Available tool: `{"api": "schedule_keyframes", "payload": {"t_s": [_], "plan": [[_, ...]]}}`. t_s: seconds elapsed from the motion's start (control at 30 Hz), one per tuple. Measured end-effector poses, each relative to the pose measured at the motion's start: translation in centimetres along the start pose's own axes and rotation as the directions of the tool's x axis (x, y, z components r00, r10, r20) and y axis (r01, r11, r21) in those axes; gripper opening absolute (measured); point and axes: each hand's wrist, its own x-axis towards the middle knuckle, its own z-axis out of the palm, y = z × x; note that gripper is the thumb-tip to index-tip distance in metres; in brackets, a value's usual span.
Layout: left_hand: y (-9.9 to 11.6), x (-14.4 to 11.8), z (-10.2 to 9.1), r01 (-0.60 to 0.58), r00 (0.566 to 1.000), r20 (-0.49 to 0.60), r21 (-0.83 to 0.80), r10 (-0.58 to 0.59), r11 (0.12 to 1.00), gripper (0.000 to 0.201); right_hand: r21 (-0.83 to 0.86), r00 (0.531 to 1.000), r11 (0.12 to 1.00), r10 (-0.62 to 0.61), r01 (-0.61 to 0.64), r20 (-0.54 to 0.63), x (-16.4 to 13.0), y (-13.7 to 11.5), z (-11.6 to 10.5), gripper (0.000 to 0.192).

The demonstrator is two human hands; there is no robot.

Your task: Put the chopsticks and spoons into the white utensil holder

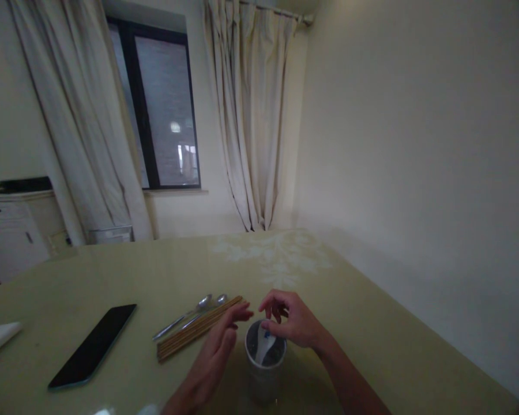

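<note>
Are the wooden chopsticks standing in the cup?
No, the wooden chopsticks lie bundled on the table, outside the cup.

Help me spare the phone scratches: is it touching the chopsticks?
Apart. The head view shows a strip of tabletop between the phone and the near end of the chopsticks.

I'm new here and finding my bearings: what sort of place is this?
Probably a dining area in a home: chopsticks and metal spoons lie on a table, with long curtains beside a window.

passable: table (164, 271) beyond cup (264, 380) | obstacles: chopsticks (194, 330), spoons (205, 301) left; wall (415, 173) right
</note>
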Motion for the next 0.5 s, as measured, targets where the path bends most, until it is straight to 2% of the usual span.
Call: {"api": "schedule_keyframes", "payload": {"t_s": [0.1, 0.17, 0.23, 0.3, 0.4, 0.47, 0.5], "plan": [[0.5, -1.0, 2.3, -0.003, 0.992, 0.127, -0.123, 0.019, 0.992, 0.084, -0.092, 0.993, 0.991, -0.102, 0.097, -0.058, -0.1, -0.2, 0.1, 0.008], [0.7, -1.1, 2.5, 0.021, 0.989, 0.146, -0.132, -0.002, 0.991, 0.084, -0.126, 0.982, 0.983, -0.15, 0.135, -0.119, -0.1, -0.3, 0.1, 0.009], [0.7, -0.8, 2.1, 0.048, 0.991, 0.13, -0.131, -0.031, 0.99, 0.082, -0.07, 0.962, 0.99, -0.137, 0.123, -0.237, 0.1, -0.2, 0.0, 0.015], [0.5, -0.5, 1.7, 0.073, 0.994, 0.093, -0.123, -0.061, 0.99, 0.085, 0.071, 0.912, 0.994, -0.045, 0.081, -0.408, 0.5, 0.3, -0.4, 0.023], [0.1, -0.3, 1.4, 0.086, 0.996, 0.045, -0.117, -0.081, 0.989, 0.093, 0.259, 0.773, 0.965, 0.132, 0.043, -0.621, 1.2, 1.8, -0.8, 0.036], [0.0, -0.4, 1.5, 0.073, 0.997, 0.036, -0.106, -0.069, 0.992, 0.098, 0.33, 0.719, 0.944, 0.228, 0.002, -0.657, 1.6, 3.2, -0.7, 0.043], [-0.1, -0.5, 1.5, 0.057, 0.998, 0.035, -0.095, -0.054, 0.994, 0.1, 0.369, 0.719, 0.929, 0.277, -0.031, -0.638, 1.8, 3.9, -0.3, 0.047]]}}
